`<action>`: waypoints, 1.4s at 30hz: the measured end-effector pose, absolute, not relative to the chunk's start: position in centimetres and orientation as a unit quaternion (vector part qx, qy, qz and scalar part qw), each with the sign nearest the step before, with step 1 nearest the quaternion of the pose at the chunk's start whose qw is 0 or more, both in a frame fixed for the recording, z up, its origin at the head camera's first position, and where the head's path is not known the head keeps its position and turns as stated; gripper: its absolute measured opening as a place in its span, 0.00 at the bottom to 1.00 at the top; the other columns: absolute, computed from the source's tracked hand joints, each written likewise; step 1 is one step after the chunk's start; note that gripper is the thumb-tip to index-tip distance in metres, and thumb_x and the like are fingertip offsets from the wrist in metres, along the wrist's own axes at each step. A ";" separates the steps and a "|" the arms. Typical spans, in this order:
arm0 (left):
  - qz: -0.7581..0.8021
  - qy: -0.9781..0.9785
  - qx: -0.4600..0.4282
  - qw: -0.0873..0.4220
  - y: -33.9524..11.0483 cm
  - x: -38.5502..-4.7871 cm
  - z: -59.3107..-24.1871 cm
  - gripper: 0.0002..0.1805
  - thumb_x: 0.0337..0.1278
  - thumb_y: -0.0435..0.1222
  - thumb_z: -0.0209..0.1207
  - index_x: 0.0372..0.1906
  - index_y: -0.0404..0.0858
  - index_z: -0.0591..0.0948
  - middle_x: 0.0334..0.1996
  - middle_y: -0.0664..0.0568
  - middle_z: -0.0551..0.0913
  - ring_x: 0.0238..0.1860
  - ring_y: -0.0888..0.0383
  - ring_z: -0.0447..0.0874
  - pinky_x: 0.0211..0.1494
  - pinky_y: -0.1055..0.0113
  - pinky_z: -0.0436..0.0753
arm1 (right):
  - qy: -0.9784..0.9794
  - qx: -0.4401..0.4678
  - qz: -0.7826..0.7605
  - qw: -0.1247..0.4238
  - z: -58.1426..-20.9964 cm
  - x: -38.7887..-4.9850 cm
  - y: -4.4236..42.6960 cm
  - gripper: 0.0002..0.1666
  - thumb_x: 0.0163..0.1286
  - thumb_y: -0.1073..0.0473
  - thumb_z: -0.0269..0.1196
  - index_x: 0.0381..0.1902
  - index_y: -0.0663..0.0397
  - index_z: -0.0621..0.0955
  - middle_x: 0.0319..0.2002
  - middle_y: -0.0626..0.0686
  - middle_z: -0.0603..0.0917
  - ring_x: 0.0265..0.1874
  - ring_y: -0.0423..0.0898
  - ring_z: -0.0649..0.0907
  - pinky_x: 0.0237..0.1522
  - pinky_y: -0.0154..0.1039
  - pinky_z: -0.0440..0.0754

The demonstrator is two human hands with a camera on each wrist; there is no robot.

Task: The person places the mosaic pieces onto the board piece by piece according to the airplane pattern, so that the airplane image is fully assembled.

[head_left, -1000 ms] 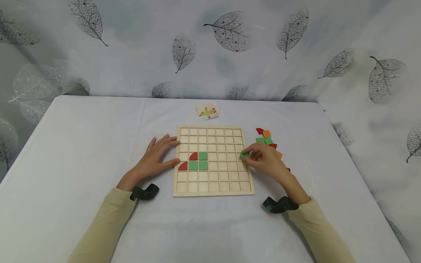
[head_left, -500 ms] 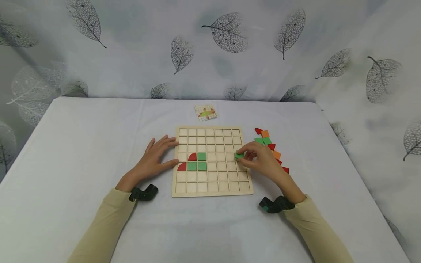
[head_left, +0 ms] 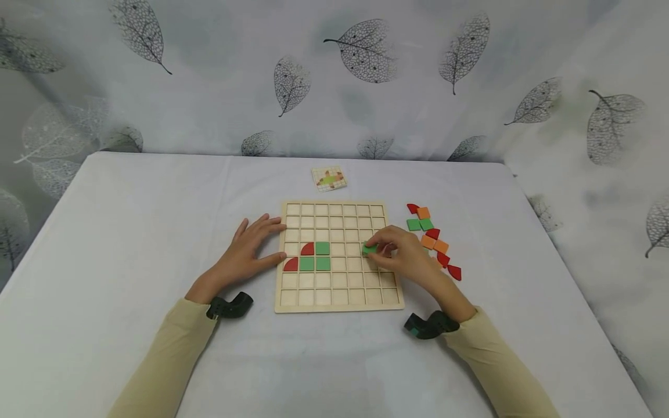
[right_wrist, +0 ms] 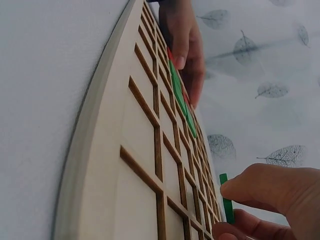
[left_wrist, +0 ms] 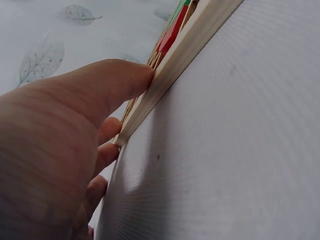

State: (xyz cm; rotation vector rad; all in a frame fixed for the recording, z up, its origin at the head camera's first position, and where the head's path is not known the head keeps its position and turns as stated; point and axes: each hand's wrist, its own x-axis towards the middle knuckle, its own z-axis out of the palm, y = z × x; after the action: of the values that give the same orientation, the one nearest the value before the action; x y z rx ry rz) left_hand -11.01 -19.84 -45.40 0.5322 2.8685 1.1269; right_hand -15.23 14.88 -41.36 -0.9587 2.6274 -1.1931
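A wooden grid board (head_left: 340,297) lies on the table with square cells. Toward its left side sit three green square tiles (head_left: 322,263) and two red quarter-round tiles (head_left: 291,265). My left hand (head_left: 250,248) rests at the board's left edge, thumb and fingertips touching the frame, fingers extended. Over the right part of the board, my right hand (head_left: 405,255) pinches another green square tile (right_wrist: 227,199) between thumb and fingers. In the right wrist view that tile stands on edge, just above the cells. Part of it is hidden by the fingers.
A small pattern card (head_left: 329,179) lies beyond the board's far edge. Right of the board, several loose tiles are scattered: orange squares (head_left: 441,247), green squares (head_left: 426,224) and red quarter-rounds (head_left: 455,273). A leaf-printed cloth (head_left: 209,87) hangs behind the white table.
My right hand has moved left with the green tile, from the board's right edge to over its cells, uncovering more loose tiles. The left hand has stayed at the left edge.
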 end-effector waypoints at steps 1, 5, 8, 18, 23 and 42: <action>0.361 0.917 0.171 0.007 -19.8 -11.0 -45.4 0.33 0.59 0.44 0.65 0.68 0.40 0.70 0.71 0.42 0.64 0.77 0.44 0.47 0.76 0.44 0.34 | 0.862 -0.316 -0.394 0.052 -41.4 -15.2 14.8 0.09 0.58 0.69 0.70 0.39 0.60 0.85 0.38 0.54 0.83 0.33 0.47 0.80 0.35 0.36 0.83; 0.362 0.916 0.174 0.008 -19.7 -11.0 -45.4 0.32 0.59 0.44 0.64 0.67 0.40 0.70 0.71 0.42 0.64 0.77 0.43 0.47 0.76 0.44 0.34 | 0.859 -0.318 -0.396 0.058 -41.6 -15.2 14.4 0.09 0.58 0.69 0.70 0.39 0.61 0.85 0.38 0.55 0.82 0.33 0.48 0.80 0.34 0.33 0.82; 0.362 0.916 0.173 0.010 -19.7 -11.0 -45.4 0.32 0.60 0.44 0.64 0.67 0.40 0.70 0.71 0.42 0.65 0.77 0.43 0.47 0.76 0.44 0.34 | 0.860 -0.322 -0.393 0.057 -41.6 -15.2 14.1 0.09 0.59 0.69 0.70 0.39 0.60 0.85 0.38 0.55 0.83 0.32 0.47 0.80 0.33 0.33 0.81; 0.352 0.920 0.170 0.014 -19.6 -11.2 -45.2 0.33 0.59 0.44 0.65 0.68 0.40 0.70 0.71 0.43 0.64 0.77 0.44 0.47 0.76 0.45 0.34 | 0.851 -0.342 -0.393 0.059 -41.7 -15.3 12.9 0.09 0.58 0.70 0.70 0.38 0.60 0.85 0.38 0.54 0.83 0.32 0.47 0.80 0.33 0.35 0.81; 0.349 0.921 0.170 0.020 -19.5 -11.4 -45.1 0.34 0.59 0.44 0.65 0.68 0.40 0.70 0.72 0.43 0.64 0.77 0.45 0.47 0.76 0.46 0.33 | 0.854 -0.345 -0.384 0.065 -41.7 -15.3 12.4 0.09 0.59 0.69 0.70 0.39 0.59 0.85 0.37 0.54 0.82 0.29 0.45 0.80 0.32 0.34 0.80; 0.357 0.919 0.164 0.016 -19.8 -11.1 -45.2 0.34 0.59 0.45 0.65 0.68 0.40 0.70 0.71 0.43 0.64 0.77 0.45 0.46 0.76 0.46 0.33 | 0.845 -0.374 -0.375 0.080 -42.0 -15.8 10.6 0.09 0.61 0.66 0.70 0.39 0.60 0.84 0.36 0.52 0.82 0.29 0.44 0.76 0.30 0.33 0.76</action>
State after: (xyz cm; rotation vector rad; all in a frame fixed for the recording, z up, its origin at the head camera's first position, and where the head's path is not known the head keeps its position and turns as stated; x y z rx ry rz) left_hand -11.09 -19.79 -45.25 0.5101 2.8591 1.1109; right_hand -15.80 10.58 -42.01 -1.1190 2.5268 -1.1215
